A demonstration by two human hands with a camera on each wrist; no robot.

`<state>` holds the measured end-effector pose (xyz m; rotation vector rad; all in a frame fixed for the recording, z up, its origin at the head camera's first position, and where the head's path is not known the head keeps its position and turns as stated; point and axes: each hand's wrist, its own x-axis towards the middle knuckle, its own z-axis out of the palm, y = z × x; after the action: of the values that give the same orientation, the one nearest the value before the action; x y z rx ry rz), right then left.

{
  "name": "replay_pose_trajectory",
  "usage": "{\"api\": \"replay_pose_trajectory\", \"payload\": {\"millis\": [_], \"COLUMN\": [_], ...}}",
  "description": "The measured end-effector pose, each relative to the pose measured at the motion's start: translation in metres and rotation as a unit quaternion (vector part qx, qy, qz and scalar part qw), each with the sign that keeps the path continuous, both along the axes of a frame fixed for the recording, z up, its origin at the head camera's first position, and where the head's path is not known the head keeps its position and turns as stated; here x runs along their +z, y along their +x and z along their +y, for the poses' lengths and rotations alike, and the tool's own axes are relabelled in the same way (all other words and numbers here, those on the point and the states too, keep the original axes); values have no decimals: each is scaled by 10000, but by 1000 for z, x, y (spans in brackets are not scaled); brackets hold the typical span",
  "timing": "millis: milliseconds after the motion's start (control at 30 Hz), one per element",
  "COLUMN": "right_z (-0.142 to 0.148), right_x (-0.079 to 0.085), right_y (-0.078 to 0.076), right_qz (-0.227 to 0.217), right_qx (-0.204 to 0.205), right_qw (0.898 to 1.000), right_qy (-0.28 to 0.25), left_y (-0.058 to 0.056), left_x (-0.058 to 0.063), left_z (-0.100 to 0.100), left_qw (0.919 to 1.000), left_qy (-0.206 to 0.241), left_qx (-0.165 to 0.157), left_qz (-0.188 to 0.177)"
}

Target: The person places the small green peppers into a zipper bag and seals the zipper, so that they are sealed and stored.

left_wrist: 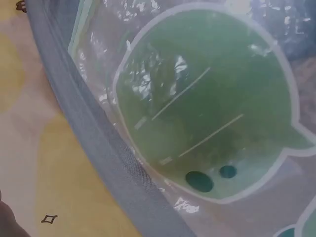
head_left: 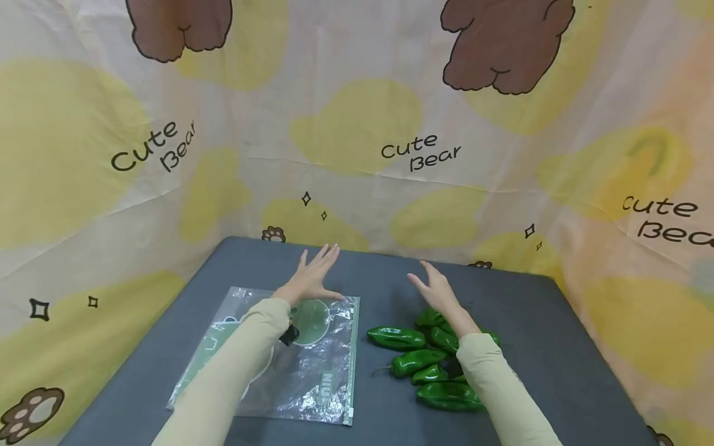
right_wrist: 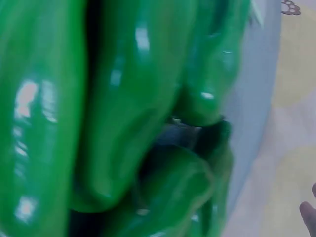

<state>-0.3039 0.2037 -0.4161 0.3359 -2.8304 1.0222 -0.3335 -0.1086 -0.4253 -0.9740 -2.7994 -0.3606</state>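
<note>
My left hand (head_left: 309,279) is held with fingers spread over the far edge of a clear zip bag (head_left: 301,387). The bag lies flat and carries green printed shapes; in the left wrist view a round green print (left_wrist: 207,98) fills much of the picture. Nothing is in that hand. My right hand (head_left: 439,291) hovers beyond a pile of green peppers (head_left: 396,337), thumb and fingers apart and holding nothing. Close up in the right wrist view, several glossy peppers (right_wrist: 133,98) lie against each other. Fingertips (right_wrist: 308,215) of the right hand show at that view's lower right edge.
A dark grey table (head_left: 390,415) bears the bag on the left and the peppers on the right. Behind and beside it hangs a printed cloth (head_left: 346,124) with bears, paw prints and lettering. A small black object (head_left: 289,335) sits at the left wrist.
</note>
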Motion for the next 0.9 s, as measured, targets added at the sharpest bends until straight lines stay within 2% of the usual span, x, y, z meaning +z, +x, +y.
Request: {"api": "replay_pose_trajectory", "payload": {"millis": [167, 233, 400, 533, 633, 733, 900], "right_z": [0, -1, 2, 3, 2, 2, 8], "right_x": [-12, -15, -22, -25, -27, -29, -32], "right_y": [4, 7, 15, 14, 16, 20, 21], "right_qz": [19, 1, 11, 7, -10, 10, 174], "right_qx": [129, 205, 150, 143, 174, 235, 334], "right_qw": [9999, 9997, 9997, 9998, 9994, 9989, 9978], "right_qy": [-81, -136, -167, -164, -284, -414, -545], "left_y": [10, 15, 28, 36, 45, 55, 70], "left_x": [-10, -15, -26, -28, -34, -45, -60], "left_z": [1, 3, 13, 16, 17, 17, 19], "left_qw": [9998, 9995, 9971, 9949, 9934, 9917, 9909], "left_qy": [207, 280, 466, 585, 851, 1116, 1146], "left_qx": [-40, -91, -460, -658, -613, -513, -445], "left_qz": [33, -59, -392, -494, -455, -390, -558]}}
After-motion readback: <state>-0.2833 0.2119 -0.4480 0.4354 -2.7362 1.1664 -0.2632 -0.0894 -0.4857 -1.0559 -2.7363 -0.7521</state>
